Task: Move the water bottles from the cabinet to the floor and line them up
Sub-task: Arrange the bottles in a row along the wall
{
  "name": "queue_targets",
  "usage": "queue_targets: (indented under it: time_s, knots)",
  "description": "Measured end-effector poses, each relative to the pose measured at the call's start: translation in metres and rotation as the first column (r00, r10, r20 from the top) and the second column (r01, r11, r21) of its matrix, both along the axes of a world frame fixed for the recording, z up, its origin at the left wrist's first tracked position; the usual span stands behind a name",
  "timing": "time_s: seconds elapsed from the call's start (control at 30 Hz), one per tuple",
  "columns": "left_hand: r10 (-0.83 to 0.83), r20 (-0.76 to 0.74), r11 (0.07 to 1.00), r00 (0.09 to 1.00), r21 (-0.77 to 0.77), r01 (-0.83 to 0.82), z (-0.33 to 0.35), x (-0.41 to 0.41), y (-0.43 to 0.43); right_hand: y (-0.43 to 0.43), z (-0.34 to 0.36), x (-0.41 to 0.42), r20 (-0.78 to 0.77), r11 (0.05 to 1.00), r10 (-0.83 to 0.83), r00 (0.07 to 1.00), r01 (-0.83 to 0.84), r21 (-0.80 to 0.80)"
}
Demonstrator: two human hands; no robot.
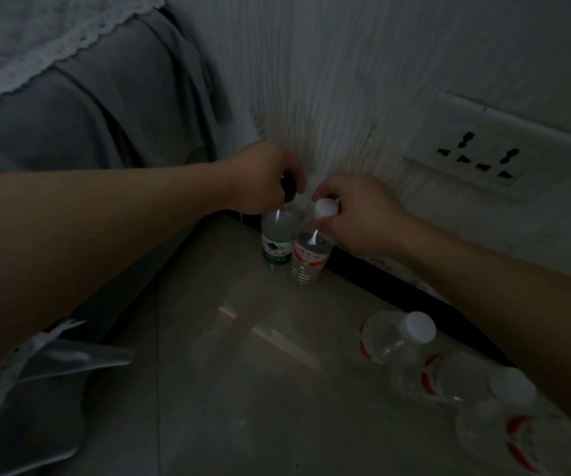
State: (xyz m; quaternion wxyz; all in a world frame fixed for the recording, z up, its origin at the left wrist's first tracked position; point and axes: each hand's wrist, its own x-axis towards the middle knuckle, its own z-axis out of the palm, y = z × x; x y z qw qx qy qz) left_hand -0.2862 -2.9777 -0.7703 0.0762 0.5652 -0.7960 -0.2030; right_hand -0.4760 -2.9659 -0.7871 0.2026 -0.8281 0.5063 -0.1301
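Note:
Two clear water bottles stand side by side on the floor (277, 389) against the wall's dark skirting. My left hand (263, 180) grips the dark green cap of the green-labelled bottle (277, 240). My right hand (356, 214) pinches the white cap of the red-labelled bottle (308, 255) just to its right. Further right along the skirting stand two more red-labelled bottles with white caps, one (397, 338) nearer the middle and one (504, 417) near the lower right corner. The room is dim.
A bed with a grey skirt (88, 125) and lace-edged cover fills the upper left. A white textured wall (346, 80) carries a socket plate (483, 152) at the right. A grey and white cloth (37, 383) lies on the floor at the lower left.

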Motion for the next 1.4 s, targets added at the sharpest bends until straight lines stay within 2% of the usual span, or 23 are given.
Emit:
queue_targets:
  time_s: [0.6, 0.8, 1.4]
  knots:
    - [-0.001, -0.02, 1.0, 1.0, 0.003, 0.002, -0.001, 0.001, -0.001, 0.001, -0.006, 0.0, 0.012, 0.999, 0.027, 1.0, -0.027, -0.039]
    - [-0.001, -0.038, 1.0, 0.999, 0.013, 0.002, 0.0, 0.001, 0.0, 0.001, -0.01, 0.0, 0.062, 1.0, 0.01, 0.998, -0.009, -0.028]
    - [0.021, -0.014, 1.0, 1.0, 0.011, -0.021, -0.002, -0.001, 0.002, 0.002, -0.015, -0.001, 0.04, 0.998, -0.021, 0.999, 0.023, -0.052]
